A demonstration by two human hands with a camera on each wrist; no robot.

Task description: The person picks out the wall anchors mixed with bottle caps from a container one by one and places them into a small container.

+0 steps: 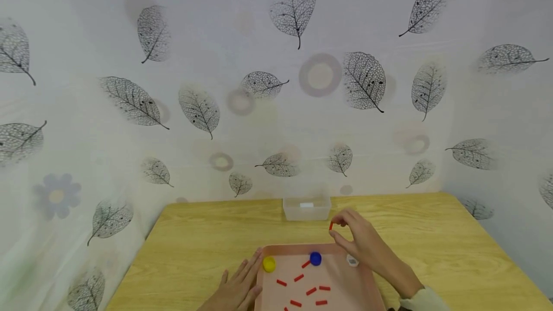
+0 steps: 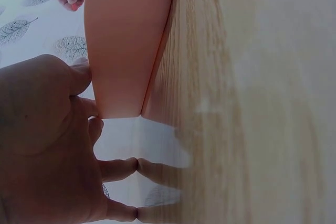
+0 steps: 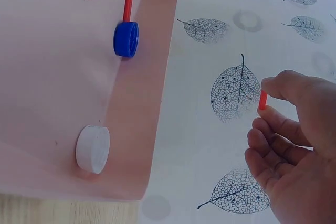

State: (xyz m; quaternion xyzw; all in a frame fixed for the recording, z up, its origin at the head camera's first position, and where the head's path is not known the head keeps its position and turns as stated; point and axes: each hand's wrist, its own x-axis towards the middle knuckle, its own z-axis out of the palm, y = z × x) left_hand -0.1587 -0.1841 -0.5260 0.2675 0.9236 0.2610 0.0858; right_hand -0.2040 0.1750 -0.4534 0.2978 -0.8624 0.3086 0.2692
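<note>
Between thumb and index finger, my right hand (image 1: 367, 246) pinches a small red stick (image 3: 263, 99), held upright above the far right part of the pink tray (image 1: 298, 249). My left hand (image 1: 238, 286) lies along the tray's left side, fingers extended. In the left wrist view its thumb and index finger meet the tray wall (image 2: 123, 45), while other fingertips touch the table. Several red sticks (image 1: 311, 291) lie scattered in the tray. A yellow cap (image 1: 269, 264), a blue cap (image 1: 316, 258) and a white cap (image 3: 93, 149) sit along its far side; one stick touches the blue cap.
Behind the tray, a translucent box (image 1: 306, 212) stands at the far edge of the wooden table (image 1: 207, 234). A leaf-patterned curtain (image 1: 242, 28) surrounds the table at the back and both sides.
</note>
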